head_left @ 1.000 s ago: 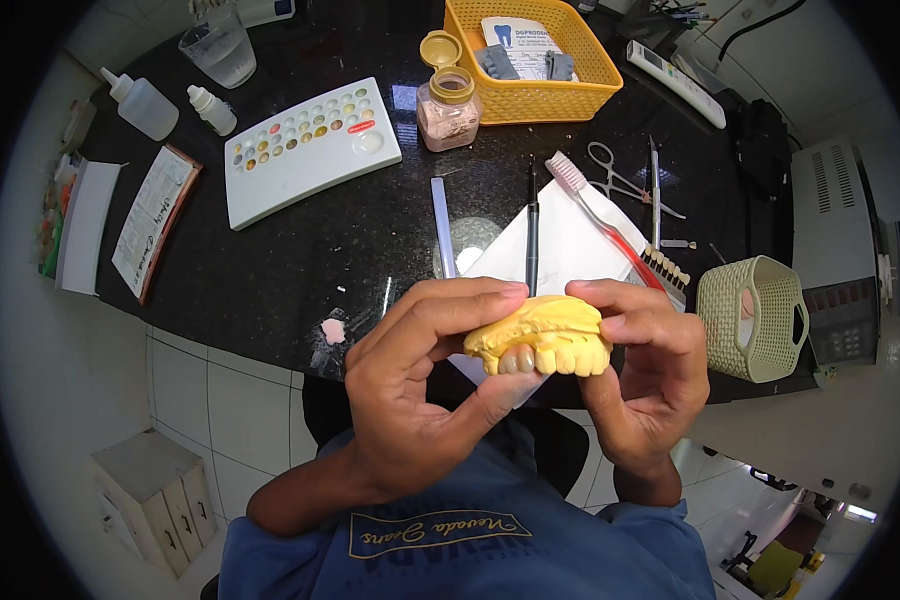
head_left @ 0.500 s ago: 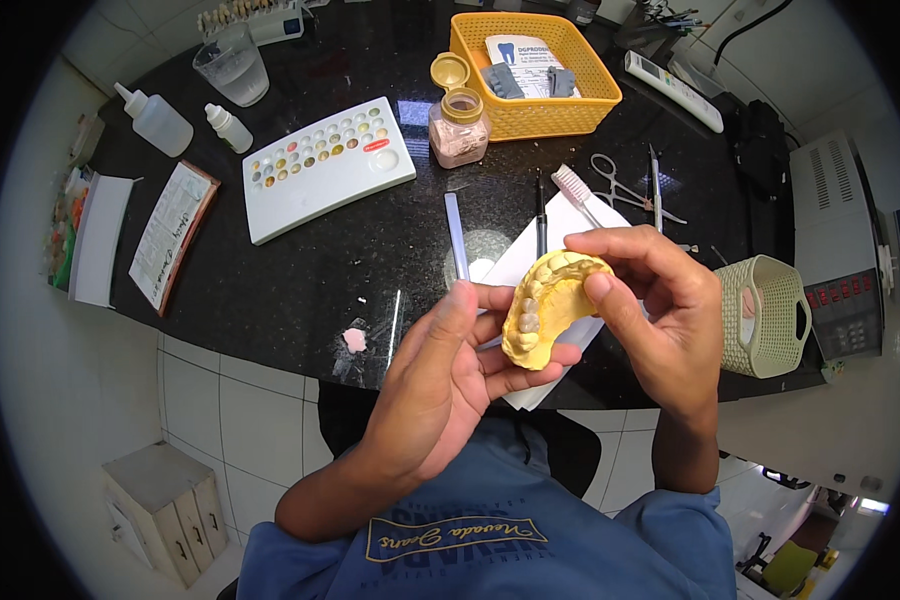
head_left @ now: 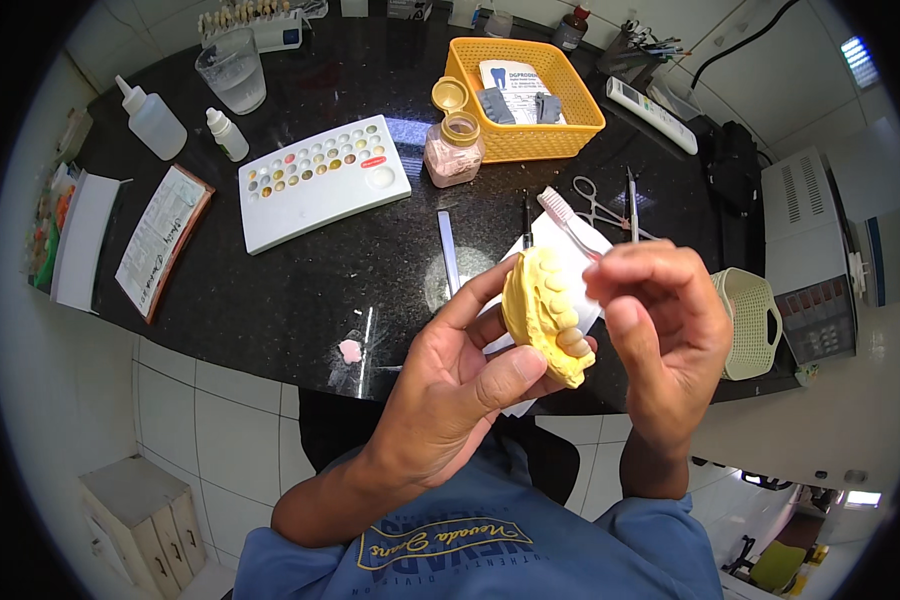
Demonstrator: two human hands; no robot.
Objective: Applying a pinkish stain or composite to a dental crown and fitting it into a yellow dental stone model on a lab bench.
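My left hand [head_left: 440, 400] holds a yellow dental cast [head_left: 535, 310] upright and tilted, thumb across its lower part and fingers behind it. Two or so glossy tooth-coloured pieces [head_left: 573, 342] sit in the cast's row of teeth. My right hand [head_left: 670, 350] is just right of the cast, open, with curved fingers apart from the thumb and nothing between them. Behind the cast lie a white paper [head_left: 585, 306], a pink-bristled toothbrush [head_left: 562, 210], a dark pen-like tool [head_left: 527, 220] and a pale blue spatula [head_left: 447, 250]. My right fingers partly hide the toothbrush's handle.
On the black worktop [head_left: 270, 300] stand a shade palette [head_left: 310, 225], squeeze bottle [head_left: 155, 125], small bottle [head_left: 228, 138], glass [head_left: 235, 80], pink powder jar [head_left: 453, 160], yellow basket [head_left: 520, 145], remote [head_left: 650, 115], scissor-like clamp [head_left: 585, 195], pale basket [head_left: 750, 335] and pink lump [head_left: 350, 350].
The cast has been turned from horizontal, through biting face up, to upright in my left hand. My right hand has let go and moved slightly right of it.
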